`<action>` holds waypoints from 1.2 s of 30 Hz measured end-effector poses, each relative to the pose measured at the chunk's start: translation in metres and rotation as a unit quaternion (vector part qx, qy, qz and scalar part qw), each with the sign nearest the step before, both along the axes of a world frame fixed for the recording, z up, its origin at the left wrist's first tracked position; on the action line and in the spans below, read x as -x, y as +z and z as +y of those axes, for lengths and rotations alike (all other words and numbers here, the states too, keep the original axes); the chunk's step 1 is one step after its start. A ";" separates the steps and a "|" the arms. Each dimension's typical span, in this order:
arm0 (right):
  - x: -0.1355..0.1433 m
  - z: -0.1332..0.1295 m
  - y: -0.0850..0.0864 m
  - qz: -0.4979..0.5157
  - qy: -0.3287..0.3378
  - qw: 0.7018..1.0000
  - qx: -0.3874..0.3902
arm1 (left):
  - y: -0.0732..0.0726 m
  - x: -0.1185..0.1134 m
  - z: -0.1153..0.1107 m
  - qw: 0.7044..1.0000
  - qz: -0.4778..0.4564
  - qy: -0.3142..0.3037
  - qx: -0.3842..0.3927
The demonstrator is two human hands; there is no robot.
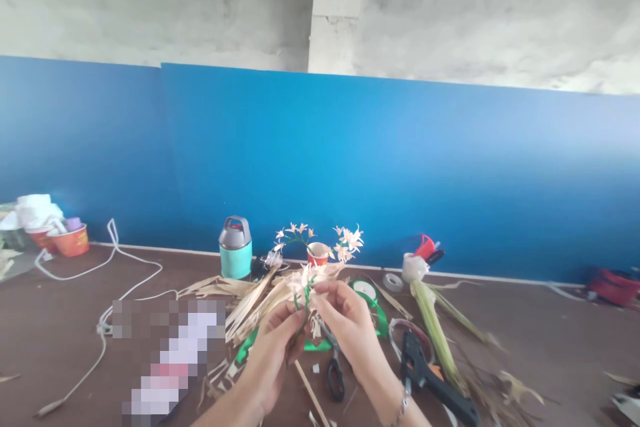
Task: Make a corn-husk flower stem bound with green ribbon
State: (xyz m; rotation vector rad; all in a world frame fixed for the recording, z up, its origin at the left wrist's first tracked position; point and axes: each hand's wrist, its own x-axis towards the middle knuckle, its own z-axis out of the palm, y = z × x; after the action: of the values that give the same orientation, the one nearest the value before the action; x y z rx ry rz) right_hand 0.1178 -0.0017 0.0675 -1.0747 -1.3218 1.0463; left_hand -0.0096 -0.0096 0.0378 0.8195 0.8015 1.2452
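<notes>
Pinched in my left hand (275, 350) is a thin green stem with a pale, papery handmade flower (299, 285) at its top. The fingertips of my right hand (350, 328) close on the upper part of the same stem, beside the petals. Both hands are over the table, close together. Under them lie dry husk strips (250, 313), green ribbon (316, 345) and black-handled scissors (335, 377), partly hidden by my right hand. Behind, a red and white paper cup (319, 255) stands between sprays of similar flowers (350, 240).
A black glue gun (435, 380) and a tape roll (393, 281) lie to the right, near long green husks (435, 330). A teal flask (236, 250) stands behind left. White cable (106, 320) loops across the left. The blue partition (325, 160) bounds the table's back.
</notes>
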 end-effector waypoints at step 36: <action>-0.010 0.003 -0.001 -0.008 0.052 0.998 0.025 | 0.002 -0.002 -0.003 0.997 -0.047 -0.056 0.028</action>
State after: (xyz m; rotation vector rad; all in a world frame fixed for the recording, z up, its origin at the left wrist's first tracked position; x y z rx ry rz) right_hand 0.1281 0.0015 0.0664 -1.0634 -1.3827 1.1559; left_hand -0.0072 -0.0125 0.0398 0.7442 0.7022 1.1490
